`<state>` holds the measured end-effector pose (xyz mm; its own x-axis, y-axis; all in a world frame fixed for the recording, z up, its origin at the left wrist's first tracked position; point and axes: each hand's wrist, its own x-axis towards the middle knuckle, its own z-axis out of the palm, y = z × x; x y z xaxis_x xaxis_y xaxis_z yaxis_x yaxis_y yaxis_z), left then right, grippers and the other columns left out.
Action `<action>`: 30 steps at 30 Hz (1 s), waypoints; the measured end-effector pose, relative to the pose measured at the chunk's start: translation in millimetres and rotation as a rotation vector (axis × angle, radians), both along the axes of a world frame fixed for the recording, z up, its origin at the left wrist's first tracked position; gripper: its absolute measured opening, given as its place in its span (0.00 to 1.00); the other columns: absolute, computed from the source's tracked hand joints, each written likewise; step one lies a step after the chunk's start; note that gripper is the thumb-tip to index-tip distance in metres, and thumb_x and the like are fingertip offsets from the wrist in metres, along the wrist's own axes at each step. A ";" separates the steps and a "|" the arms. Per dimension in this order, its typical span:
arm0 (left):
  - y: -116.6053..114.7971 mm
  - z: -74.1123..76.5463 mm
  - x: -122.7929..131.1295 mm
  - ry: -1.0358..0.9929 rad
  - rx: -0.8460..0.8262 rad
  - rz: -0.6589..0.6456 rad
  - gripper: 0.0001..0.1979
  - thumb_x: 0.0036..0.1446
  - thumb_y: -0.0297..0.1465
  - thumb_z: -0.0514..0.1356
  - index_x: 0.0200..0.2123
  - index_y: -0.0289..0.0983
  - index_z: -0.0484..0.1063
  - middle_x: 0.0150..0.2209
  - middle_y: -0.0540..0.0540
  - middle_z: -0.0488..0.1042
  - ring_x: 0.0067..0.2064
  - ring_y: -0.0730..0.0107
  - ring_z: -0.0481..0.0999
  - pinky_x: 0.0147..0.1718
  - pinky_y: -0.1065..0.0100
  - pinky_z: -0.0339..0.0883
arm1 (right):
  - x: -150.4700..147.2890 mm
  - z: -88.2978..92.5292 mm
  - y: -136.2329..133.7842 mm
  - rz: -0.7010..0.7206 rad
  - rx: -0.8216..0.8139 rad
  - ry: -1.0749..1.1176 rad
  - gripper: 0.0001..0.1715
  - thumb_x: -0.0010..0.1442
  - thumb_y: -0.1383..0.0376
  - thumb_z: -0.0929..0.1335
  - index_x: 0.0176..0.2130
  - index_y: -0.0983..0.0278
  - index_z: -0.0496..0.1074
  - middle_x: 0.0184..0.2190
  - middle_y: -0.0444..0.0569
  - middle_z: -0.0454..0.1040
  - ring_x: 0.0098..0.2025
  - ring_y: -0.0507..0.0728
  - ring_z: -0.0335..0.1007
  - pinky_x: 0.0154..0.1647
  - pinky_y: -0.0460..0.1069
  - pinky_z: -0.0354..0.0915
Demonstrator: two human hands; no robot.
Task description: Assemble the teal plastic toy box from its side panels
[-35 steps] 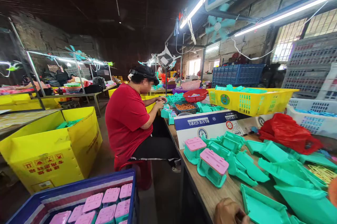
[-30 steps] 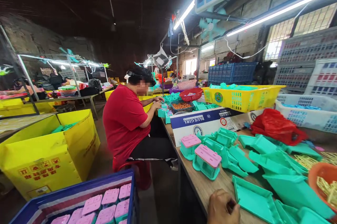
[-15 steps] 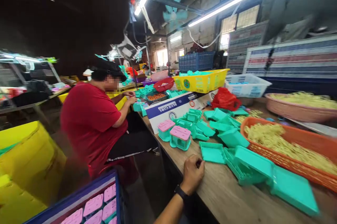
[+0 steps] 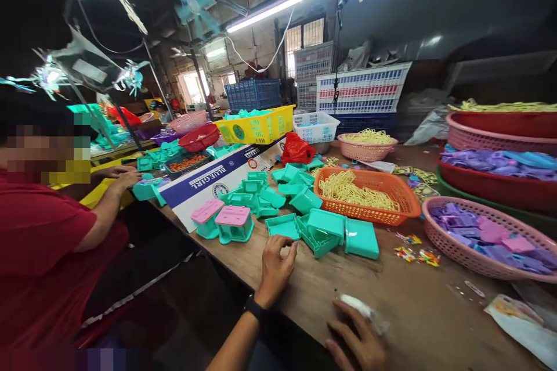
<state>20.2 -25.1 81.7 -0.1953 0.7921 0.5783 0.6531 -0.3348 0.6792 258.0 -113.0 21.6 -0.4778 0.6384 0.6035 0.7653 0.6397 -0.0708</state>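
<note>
My left hand (image 4: 277, 269), with a black band on the wrist, rests at the table's near edge. Its fingers are loosely curled, with a gap before the thumb, and I see nothing in them. Just beyond its fingertips lies a shallow green plastic tray (image 4: 284, 227), beside more green box parts (image 4: 324, 229). My right hand (image 4: 359, 336) is low over the table, somewhat blurred, its fingers spread. A small white object (image 4: 355, 305) lies by its index finger; what it is I cannot make out. Two green toy boxes with pink lids (image 4: 234, 217) stand to the left.
A person in a red shirt (image 4: 39, 255) sits at left. Behind the green parts stand a Blue Girl cardboard panel (image 4: 209, 176) and a red bag (image 4: 297, 148). An orange basket (image 4: 365, 214) holds yellow pieces; a pink basket (image 4: 483, 266) of purple parts is at right. Small colourful bits (image 4: 429, 258) lie between.
The view has swung to the right, bringing the purple-part baskets in and the crate of pink-lidded boxes out. My right hand has come into view; my left hand stays by the green tray.
</note>
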 end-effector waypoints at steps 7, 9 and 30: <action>52.2 37.5 52.6 0.206 -0.003 -0.141 0.16 0.56 0.21 0.63 0.46 0.40 0.79 0.49 0.41 0.80 0.50 0.54 0.75 0.50 0.56 0.71 | 23.8 55.3 49.0 -0.116 -0.030 0.415 0.24 0.71 0.50 0.62 0.41 0.57 0.82 0.45 0.55 0.82 0.45 0.64 0.83 0.40 0.57 0.82; 64.2 50.0 52.1 0.214 -0.006 -0.139 0.12 0.58 0.21 0.61 0.40 0.41 0.80 0.41 0.43 0.81 0.44 0.57 0.76 0.45 0.60 0.71 | 38.1 57.8 54.6 -0.145 -0.060 0.438 0.23 0.71 0.49 0.62 0.42 0.55 0.82 0.46 0.54 0.81 0.45 0.64 0.82 0.40 0.57 0.82; -36.1 45.8 18.0 -0.387 -0.316 -0.127 0.16 0.51 0.39 0.56 0.25 0.34 0.78 0.26 0.46 0.78 0.28 0.67 0.73 0.27 0.71 0.64 | 71.8 75.9 170.2 -0.270 -0.401 -0.210 0.39 0.63 0.57 0.72 0.69 0.57 0.64 0.70 0.65 0.60 0.67 0.78 0.63 0.65 0.78 0.57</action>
